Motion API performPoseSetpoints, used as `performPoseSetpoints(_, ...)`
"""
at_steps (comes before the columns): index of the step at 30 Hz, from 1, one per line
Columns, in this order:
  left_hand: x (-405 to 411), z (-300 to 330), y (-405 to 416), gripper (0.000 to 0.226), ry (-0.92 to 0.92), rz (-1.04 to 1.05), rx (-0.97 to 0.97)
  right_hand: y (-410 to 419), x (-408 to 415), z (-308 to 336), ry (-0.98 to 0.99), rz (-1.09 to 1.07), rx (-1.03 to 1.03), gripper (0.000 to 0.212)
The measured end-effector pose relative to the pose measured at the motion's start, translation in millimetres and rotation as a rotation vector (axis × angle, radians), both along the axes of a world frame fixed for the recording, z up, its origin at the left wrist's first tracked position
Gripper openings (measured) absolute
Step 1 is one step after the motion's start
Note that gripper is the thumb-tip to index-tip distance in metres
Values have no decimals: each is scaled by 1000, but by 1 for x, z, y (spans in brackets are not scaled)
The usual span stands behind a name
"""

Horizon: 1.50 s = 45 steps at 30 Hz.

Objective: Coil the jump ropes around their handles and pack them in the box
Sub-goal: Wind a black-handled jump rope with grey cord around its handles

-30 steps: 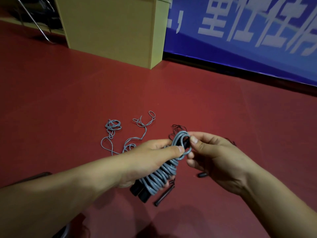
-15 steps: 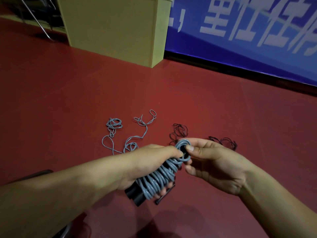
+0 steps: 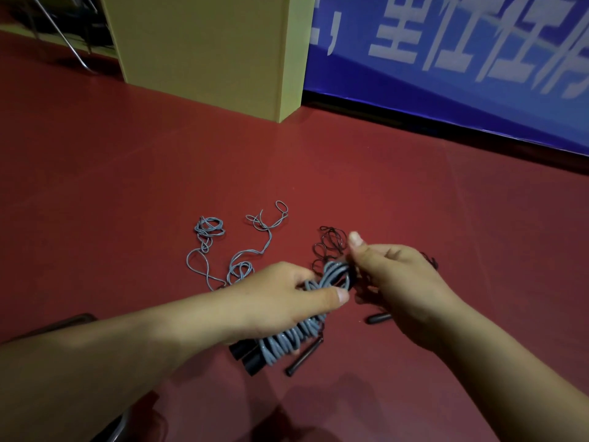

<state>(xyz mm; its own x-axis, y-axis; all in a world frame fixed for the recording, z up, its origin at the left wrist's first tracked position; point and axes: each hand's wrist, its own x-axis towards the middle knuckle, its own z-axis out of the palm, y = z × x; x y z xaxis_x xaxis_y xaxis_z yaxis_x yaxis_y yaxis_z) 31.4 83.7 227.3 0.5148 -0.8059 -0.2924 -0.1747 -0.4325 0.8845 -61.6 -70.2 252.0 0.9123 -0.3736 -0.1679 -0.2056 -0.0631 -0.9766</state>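
Observation:
My left hand [image 3: 274,301] grips a pair of black handles [image 3: 247,355] with grey jump rope [image 3: 287,341] coiled tightly round them. My right hand [image 3: 392,279] pinches the last grey loop at the bundle's far end, thumb sticking up. A second grey jump rope [image 3: 236,247] lies loose and tangled on the red floor beyond my left hand. A thin black rope [image 3: 331,244] is tangled on the floor behind my right hand, with its black handles [image 3: 304,357] below the bundle and one near my right wrist. No box interior is visible.
A tall yellow cardboard box [image 3: 204,49] stands at the back on the red floor [image 3: 127,186]. A blue banner [image 3: 462,65] runs along the back right. Metal chair legs [image 3: 60,36] are at the top left. A dark object [image 3: 54,323] lies at the left edge.
My right hand has pulled the end loop down snug against the bundle's far end and its thumb now points up. The bundle tilted slightly; the left hand kept its grip.

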Motion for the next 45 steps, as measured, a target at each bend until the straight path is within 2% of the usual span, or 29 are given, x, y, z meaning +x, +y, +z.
performPoseSetpoints(2, 1, -4, 1, 59, -228, -14, 73, 0, -2, 1, 73, 72, -19, 40)
performPoseSetpoints(5, 1, -6, 2, 60, -457, -18, 143, 4, -2, 2, 160, 128, -29, 13)
performPoseSetpoints(8, 4, -6, 4, 64, -555, -32, 190, 6, 4, -1, 192, 76, 48, 15)
performPoseSetpoints(16, 27, -1, 34, 65, -344, 149, 110, 34, 46, -1, 47, -80, 323, 17)
performPoseSetpoints(22, 56, 3, 96, 78, -350, 301, 172, 88, 81, -5, -2, 82, 348, 18)
performPoseSetpoints(26, 62, 9, 162, 68, -395, 458, 345, 139, 104, -16, 12, 258, 409, 25)
performPoseSetpoints(30, 53, 1, 206, 69, -387, 503, 581, 190, 117, -32, 74, 385, 412, 25)
performPoseSetpoints(36, 51, 5, 261, 68, -311, 609, 616, 253, 133, -49, 76, 393, 522, 23)
performPoseSetpoints(40, 41, -35, 300, 73, -128, 769, 543, 281, 137, -71, 75, 450, 325, 20)
performPoseSetpoints(45, 14, -133, 333, 52, 334, 1138, 175, 302, 140, -120, 189, 589, 80, 17)
